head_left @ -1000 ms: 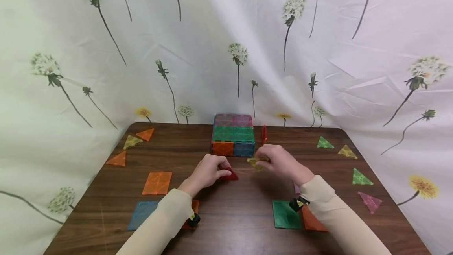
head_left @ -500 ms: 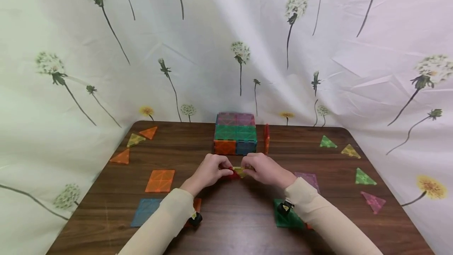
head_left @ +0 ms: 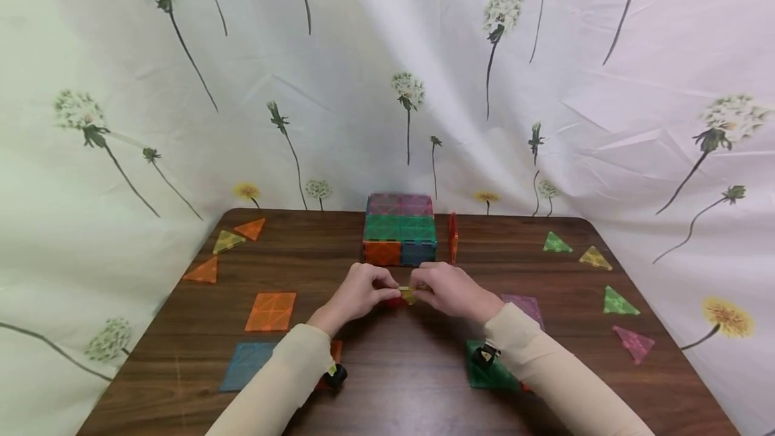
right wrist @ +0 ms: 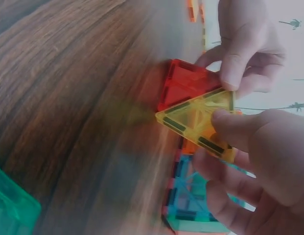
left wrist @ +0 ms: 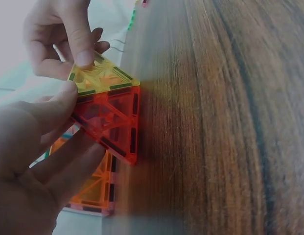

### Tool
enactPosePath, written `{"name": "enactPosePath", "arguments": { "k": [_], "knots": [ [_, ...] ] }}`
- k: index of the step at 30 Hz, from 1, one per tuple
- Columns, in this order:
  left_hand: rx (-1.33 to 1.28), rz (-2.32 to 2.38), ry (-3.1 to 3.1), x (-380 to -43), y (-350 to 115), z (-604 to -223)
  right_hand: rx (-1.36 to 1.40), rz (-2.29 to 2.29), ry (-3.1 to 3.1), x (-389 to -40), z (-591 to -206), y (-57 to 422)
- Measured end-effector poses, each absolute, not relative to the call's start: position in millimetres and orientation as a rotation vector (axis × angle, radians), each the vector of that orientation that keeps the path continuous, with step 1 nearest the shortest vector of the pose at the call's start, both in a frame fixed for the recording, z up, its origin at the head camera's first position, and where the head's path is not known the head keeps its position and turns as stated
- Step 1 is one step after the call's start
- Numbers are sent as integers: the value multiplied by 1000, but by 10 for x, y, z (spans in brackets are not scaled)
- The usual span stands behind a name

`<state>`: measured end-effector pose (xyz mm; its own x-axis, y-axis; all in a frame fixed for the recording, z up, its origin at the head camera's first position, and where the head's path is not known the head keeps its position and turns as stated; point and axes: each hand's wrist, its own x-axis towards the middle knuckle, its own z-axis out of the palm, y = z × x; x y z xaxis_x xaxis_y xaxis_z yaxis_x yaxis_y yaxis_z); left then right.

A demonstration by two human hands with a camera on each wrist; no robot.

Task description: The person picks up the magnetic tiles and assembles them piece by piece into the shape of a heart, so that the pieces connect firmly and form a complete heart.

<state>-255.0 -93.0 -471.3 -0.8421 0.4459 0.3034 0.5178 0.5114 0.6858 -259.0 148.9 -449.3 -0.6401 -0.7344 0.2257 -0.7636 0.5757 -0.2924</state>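
In the head view my left hand [head_left: 357, 291] and right hand [head_left: 451, 291] are close together in front of a box of magnetic tiles [head_left: 399, 227]. The left thumb and fingers pinch a red triangular magnetic tile [left wrist: 110, 117], which stands on edge with one side at the tabletop in the left wrist view. My right hand pinches a yellow triangular magnetic tile [right wrist: 200, 117] between thumb and fingers. Its slanting side meets the side of the red tile, and one corner points down to the table. From the head, the fingers cover much of both tiles.
A red tile [head_left: 453, 237] stands upright right of the box. Loose triangles, including an orange one [head_left: 202, 270] and a green one [head_left: 619, 301], lie along both sides. Flat square tiles in orange [head_left: 271, 311], blue [head_left: 247, 363], purple [head_left: 525, 308] and green [head_left: 490, 372] lie nearer.
My right hand has moved left and slightly down with the yellow triangle, bringing it up against the red one. The left hand has stayed nearly in place, holding the red triangle.
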Motion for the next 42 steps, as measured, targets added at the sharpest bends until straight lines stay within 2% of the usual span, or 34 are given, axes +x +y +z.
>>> {"name": "enactPosePath", "arguments": {
  "k": [7, 17, 30, 35, 42],
  "knots": [
    [-845, -1285, -2645, -2542, -911, -4723, 1130, 595, -2740, -2540, -4391, 1839],
    [-827, -1311, -2666, -2561, -960, -4767, 846, 612, -2745, -2447, -4395, 2862],
    [-847, -1360, -2659, -2544, -967, -4821, 165, 312, -3097, -1795, -4568, 4255],
    [-855, -1356, -2643, -2542, -963, -4822, 110, 228, -3188, -1654, -4688, 4501],
    [-839, -1378, -2630, -2552, -944, -4794, 162, 216, -3043, -1636, -4734, 4535]
  ]
}}
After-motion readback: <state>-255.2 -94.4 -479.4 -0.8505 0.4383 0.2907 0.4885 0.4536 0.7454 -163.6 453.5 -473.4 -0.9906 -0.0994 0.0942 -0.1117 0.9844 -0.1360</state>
